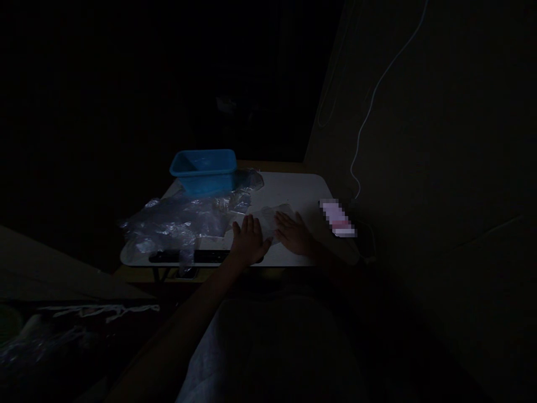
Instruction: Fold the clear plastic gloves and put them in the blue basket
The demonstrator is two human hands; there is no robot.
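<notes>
The scene is very dark. My left hand lies flat on a small white table, fingers stretched forward. My right hand also lies flat, fingers out, pressing on a thin clear plastic piece between the two hands. A heap of crumpled clear plastic bags spreads over the table's left side. Behind it stands a blue plastic tub.
A dark flat bar-shaped object lies along the table's front edge. A pink-and-white blurred item sits at the table's right edge. A white cable hangs on the wall to the right. More plastic lies low at the left.
</notes>
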